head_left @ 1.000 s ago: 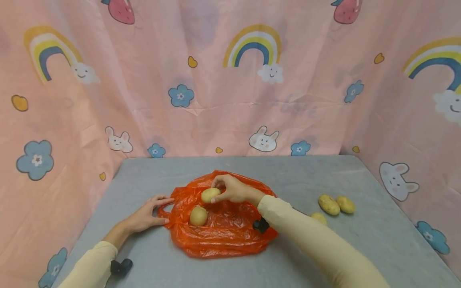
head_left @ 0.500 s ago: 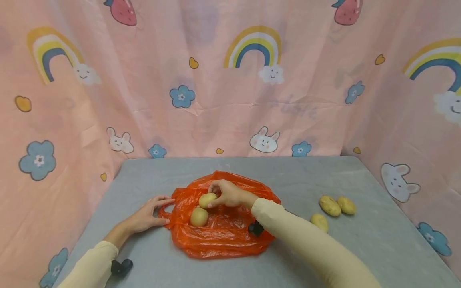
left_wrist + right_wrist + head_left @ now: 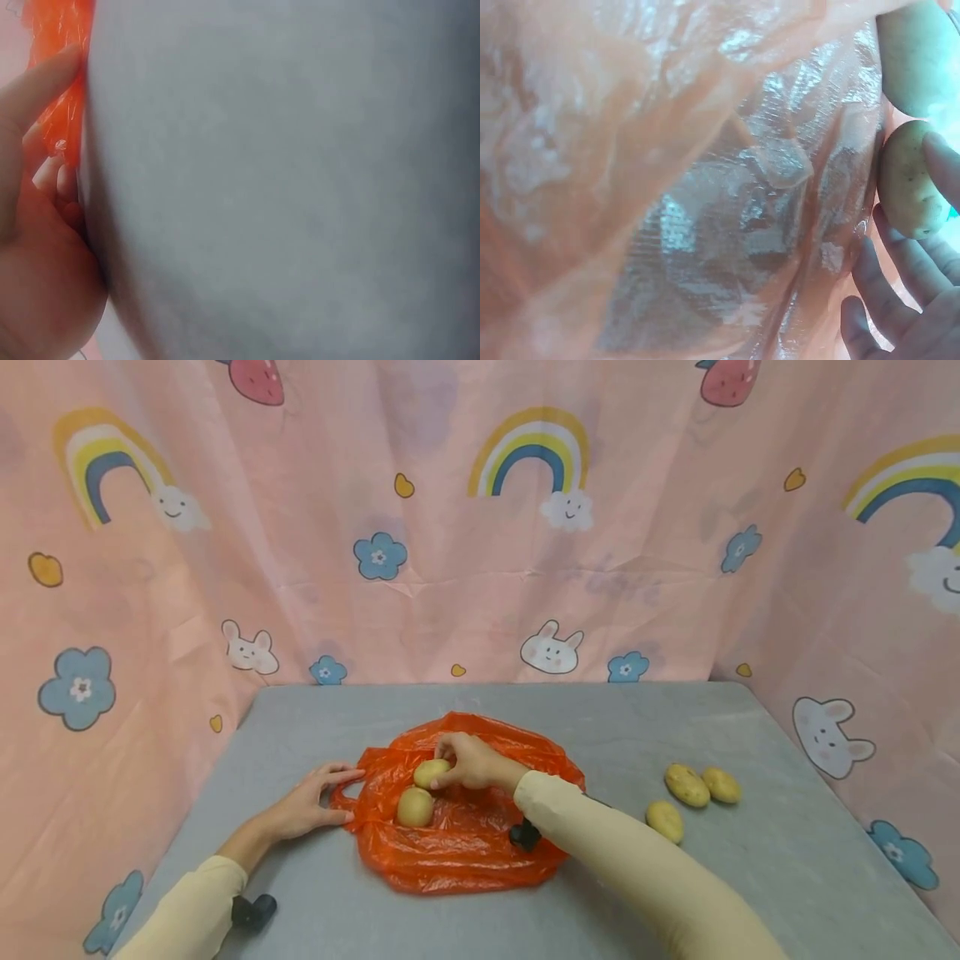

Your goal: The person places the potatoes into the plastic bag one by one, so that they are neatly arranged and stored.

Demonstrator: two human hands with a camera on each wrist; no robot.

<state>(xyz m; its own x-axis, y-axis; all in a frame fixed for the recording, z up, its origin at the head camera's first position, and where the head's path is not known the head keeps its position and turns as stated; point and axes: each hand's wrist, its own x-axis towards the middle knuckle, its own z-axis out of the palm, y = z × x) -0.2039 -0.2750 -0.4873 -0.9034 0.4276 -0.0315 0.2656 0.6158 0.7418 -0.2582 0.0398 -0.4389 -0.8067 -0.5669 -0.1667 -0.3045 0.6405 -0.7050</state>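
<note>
since a second ago: right hand (image 3: 468,762) has lowered the held potato (image 3: 431,772) further into the mouth of the orange bag (image 3: 457,843), so it now sits just above and beside the potato already in the bag (image 3: 415,807); the two look close to touching, contact not certain.

item 1, right hand: fingers curled round the held potato, gripping it from above; cream sleeve (image 3: 637,868) runs back across the bag. right wrist view shows fingers (image 3: 900,262) against the potato (image 3: 911,180) with crinkled orange film (image 3: 705,187) all around.

item 2, left hand (image 3: 307,806): flat on the table, fingers straight and relaxed, thumb and forefinger at the bag's handle (image 3: 347,795), pressing its edge down. left wrist view: finger (image 3: 37,90) touching orange plastic (image 3: 67,97) beside the grey surface.

item 3, orange bag: lying flattened on the grey table (image 3: 750,877), centre, mouth toward the left hand.

item 4, three loose potatoes (image 3: 686,785) on the table to the right, well apart from the bag; two touching, one nearer the sleeve.

item 5, pink printed curtain (image 3: 480,568) behind and at both sides.
</note>
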